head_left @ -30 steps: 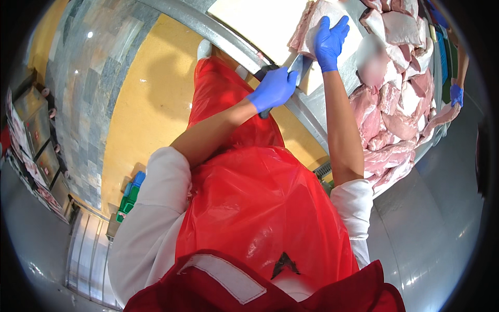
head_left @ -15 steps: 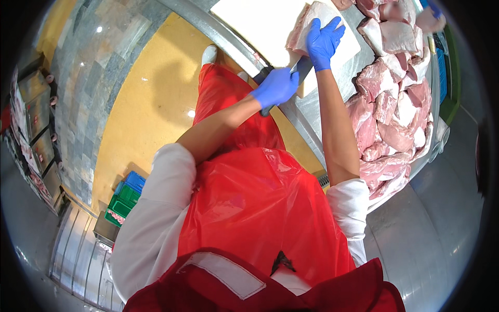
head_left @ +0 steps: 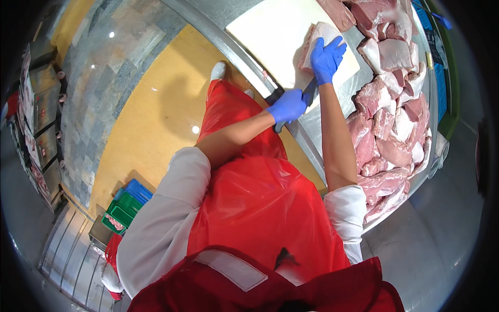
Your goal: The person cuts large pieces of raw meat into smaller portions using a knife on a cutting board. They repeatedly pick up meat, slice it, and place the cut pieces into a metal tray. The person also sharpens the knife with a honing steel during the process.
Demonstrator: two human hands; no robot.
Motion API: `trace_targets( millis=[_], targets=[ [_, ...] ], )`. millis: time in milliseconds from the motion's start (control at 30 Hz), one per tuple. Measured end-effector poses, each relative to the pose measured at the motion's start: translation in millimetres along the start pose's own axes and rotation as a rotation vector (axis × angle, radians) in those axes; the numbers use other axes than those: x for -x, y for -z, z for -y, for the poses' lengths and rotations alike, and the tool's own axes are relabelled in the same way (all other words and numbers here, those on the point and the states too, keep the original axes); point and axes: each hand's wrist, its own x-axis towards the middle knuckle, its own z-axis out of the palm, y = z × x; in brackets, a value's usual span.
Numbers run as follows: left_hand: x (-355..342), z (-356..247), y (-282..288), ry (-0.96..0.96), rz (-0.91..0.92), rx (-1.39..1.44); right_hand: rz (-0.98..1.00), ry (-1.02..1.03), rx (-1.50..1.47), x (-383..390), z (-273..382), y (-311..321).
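Observation:
My left hand, in a blue glove, is closed around the dark handle of a knife. The blade points up and right, toward my right wrist, and part of it is hidden there. Gloved in blue as well, my right hand lies with fingers spread on a slab of pale pink meat. That slab rests on a white cutting board, near the board's right side. Beneath my right hand, the slab's near part cannot be seen.
Many raw meat pieces are heaped along the right of the metal table. Another person's blue-gloved hand shows at the far right. Green and blue crates stand at the lower left, with a person in red and white below.
The view has shifted, so the board and both hands sit lower in the picture. At far right, the other person's hand has moved off the meat. A person now shows at lower left.

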Motion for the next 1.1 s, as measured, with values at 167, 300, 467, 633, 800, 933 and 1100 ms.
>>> trace_targets(
  millis=[167, 300, 467, 633, 800, 933, 1100],
  targets=[
    [68, 21, 60, 0.006, 0.145, -0.280, 0.016, -0.079, 0.063, -12, -3, 1],
    [109, 86, 146, -0.509, 0.229, -0.704, 0.063, -0.063, 0.111, -11, 5, 6],
    [186, 19, 208, 0.288, 0.273, -0.549, 0.162, -0.103, 0.292, -9, 11, 17],
    [202, 33, 225, 0.285, -0.048, -0.227, 0.355, -0.211, 0.114, -25, 19, 71],
    [199, 20, 235, 0.179, -0.172, -0.093, 0.151, -0.209, -0.065, -26, -30, 66],
    [187, 22, 254, 0.054, -0.135, -0.010, 0.139, -0.676, -0.973, -29, -98, 70],
    [177, 27, 273, 0.022, -0.203, -0.069, 0.221, -0.941, -1.707, 17, -77, 75]
  ],
)
